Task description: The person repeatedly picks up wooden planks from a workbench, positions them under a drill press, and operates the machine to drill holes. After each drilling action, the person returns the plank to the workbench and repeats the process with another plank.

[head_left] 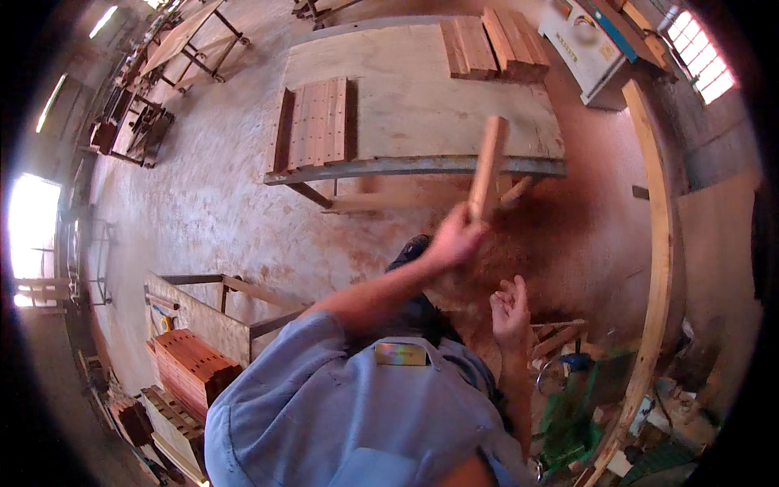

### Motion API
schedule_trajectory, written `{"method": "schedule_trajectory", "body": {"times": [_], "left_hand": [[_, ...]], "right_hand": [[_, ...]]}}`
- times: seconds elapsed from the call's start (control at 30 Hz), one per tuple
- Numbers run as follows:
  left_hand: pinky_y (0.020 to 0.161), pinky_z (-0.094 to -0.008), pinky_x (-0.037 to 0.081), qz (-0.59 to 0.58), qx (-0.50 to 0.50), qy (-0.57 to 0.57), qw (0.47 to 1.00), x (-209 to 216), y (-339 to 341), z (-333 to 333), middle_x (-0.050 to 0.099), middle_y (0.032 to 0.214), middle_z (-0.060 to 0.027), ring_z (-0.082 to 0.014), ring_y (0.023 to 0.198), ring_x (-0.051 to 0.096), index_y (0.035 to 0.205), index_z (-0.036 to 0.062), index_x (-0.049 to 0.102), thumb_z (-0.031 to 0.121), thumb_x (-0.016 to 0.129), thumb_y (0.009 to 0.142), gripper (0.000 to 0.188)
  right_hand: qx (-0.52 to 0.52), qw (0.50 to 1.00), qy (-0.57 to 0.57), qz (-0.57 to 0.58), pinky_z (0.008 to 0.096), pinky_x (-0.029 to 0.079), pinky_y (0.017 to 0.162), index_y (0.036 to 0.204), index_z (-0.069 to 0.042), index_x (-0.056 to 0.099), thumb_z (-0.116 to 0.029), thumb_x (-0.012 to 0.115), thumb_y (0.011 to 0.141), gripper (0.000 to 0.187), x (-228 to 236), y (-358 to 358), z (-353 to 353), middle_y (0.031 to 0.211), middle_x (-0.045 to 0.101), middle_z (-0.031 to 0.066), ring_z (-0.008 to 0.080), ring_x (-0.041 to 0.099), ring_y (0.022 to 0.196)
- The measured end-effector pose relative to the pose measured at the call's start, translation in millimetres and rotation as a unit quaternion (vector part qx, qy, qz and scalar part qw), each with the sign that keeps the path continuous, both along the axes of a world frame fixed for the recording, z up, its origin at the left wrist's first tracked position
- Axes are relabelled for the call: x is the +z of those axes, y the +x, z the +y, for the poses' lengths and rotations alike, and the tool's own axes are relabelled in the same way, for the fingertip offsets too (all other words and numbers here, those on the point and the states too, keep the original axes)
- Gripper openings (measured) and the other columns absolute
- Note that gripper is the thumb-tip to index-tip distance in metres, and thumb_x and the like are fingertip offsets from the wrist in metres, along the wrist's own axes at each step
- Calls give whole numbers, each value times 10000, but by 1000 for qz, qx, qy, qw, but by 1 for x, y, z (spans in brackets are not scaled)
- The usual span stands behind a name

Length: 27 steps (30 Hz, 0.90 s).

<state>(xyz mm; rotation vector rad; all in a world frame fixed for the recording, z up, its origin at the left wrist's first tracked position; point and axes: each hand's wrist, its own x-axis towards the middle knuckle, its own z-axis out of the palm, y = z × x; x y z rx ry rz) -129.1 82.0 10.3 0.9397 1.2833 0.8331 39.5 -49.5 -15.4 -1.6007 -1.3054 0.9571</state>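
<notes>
My left hand [456, 240] reaches out in front of my body, its fingers wrapped round the lower end of a reddish wooden strip [489, 166]. The strip points up and away, its far end overlapping the front edge of the worktable [406, 122] in the picture. Lower and to the right, my right hand [510, 311] is raised with loosely bent fingers apart and nothing in them. Drilled wooden strips [316, 122] lie side by side at the table's left end. More wooden pieces [493, 45] are stacked at its far right corner.
A second stack of drilled reddish pieces [191, 365] sits on a low bench [203, 312] at left. To the right stands a long timber post [656, 268], with a white machine [588, 53] beyond. Offcuts [560, 337] and clutter lie at lower right. Carts [191, 49] stand far left.
</notes>
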Motion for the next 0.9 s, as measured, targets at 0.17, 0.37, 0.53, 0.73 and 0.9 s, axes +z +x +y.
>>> {"method": "schedule_trajectory", "body": {"times": [0.17,0.37,0.53,0.73,0.9], "left_hand": [[701,-394,508,327,173,106,923,-67,-201,81,645,919,-170,-287,787,632,1092,36,552,271,606,802,377],[865,-419,439,571,237,127,776,-79,-374,136,571,1074,-183,-353,1017,524,839,-4,605,220,611,715,256],[972,-420,382,609,214,99,758,-90,-421,172,527,1221,-176,-365,1147,446,896,-24,615,214,598,719,297],[985,-424,377,633,216,116,734,-113,-444,193,502,1236,-209,-374,1149,444,960,-28,589,184,625,708,331],[988,-432,380,632,227,145,727,-131,-458,194,500,1199,-249,-395,1176,428,1218,-9,453,197,639,713,577]], "right_hand": [[-47,990,-130,9,255,481,744,1277,41,441,-149,555,908,430,-29,9,11,946,624,104,155,595,820],[-174,953,-249,12,287,490,662,1232,55,470,-178,567,900,417,-62,24,3,930,617,117,163,604,784],[-145,946,-285,49,269,510,594,1192,11,497,-145,515,931,305,-60,5,51,927,624,104,146,601,692],[-135,951,-278,13,253,495,600,1182,18,511,-126,533,927,294,-32,-17,129,921,635,96,141,609,707],[-134,947,-293,-7,256,503,650,1178,43,519,-129,546,919,313,-20,-29,160,929,640,95,139,607,734]]}}
